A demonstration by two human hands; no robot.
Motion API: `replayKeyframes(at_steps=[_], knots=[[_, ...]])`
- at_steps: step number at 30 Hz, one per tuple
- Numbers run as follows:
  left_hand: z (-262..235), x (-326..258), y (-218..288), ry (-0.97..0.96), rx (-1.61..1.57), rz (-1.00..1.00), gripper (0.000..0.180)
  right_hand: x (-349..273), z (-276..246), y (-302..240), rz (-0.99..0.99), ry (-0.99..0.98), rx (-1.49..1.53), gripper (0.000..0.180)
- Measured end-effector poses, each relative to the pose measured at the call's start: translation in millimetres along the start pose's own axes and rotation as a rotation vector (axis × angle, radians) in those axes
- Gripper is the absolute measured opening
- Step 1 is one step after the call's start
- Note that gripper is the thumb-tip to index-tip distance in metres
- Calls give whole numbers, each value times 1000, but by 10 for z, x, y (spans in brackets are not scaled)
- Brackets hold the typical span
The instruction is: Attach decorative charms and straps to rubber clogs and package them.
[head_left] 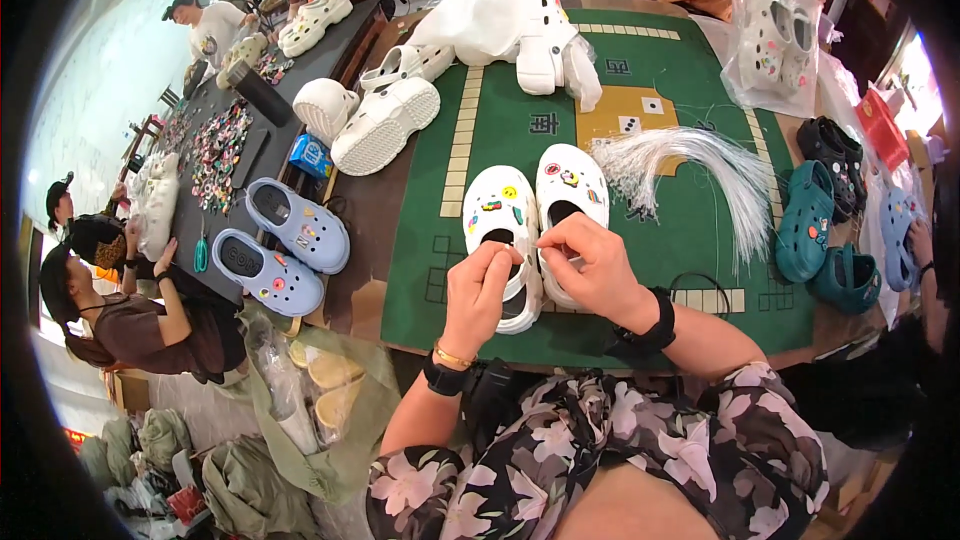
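Note:
A pair of white clogs with colourful charms stands side by side on the green table mat: the left clog (487, 202) and the right clog (572, 180), toes pointing away from me. My left hand (480, 290) is closed in a pinch over the left clog's opening. Close beside it, my right hand (590, 258) pinches above the right clog's opening, its fingertips near those of the left. Anything between the fingers is too thin or hidden to make out. Right of the clogs lies a bundle of thin, whitish plastic strands (700, 165), fanned out at the end.
White clogs (388, 125) and a white plastic bag (480, 15) lie at the back left. Blue clogs (265, 270) stand left, near a pile of charms (218, 155). Teal clogs (805, 220) sit right. Several people work around; one is beside bagged clogs (775, 45).

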State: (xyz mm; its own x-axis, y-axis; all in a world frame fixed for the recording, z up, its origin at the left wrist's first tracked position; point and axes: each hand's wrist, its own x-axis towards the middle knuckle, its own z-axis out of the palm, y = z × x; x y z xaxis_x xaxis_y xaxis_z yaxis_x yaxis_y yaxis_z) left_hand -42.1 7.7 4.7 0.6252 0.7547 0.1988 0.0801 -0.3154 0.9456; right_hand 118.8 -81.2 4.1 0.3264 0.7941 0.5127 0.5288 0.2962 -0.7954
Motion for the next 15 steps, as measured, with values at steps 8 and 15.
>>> replayKeyframes(at_steps=[8, 15], knots=[[53, -6, -75, 55, 16, 113, 22, -18, -12, -17, -19, -8, -13, 10], [35, -16, -41, 37, 31, 62, 22, -28, -34, -27, -12, -18, -28, 11]])
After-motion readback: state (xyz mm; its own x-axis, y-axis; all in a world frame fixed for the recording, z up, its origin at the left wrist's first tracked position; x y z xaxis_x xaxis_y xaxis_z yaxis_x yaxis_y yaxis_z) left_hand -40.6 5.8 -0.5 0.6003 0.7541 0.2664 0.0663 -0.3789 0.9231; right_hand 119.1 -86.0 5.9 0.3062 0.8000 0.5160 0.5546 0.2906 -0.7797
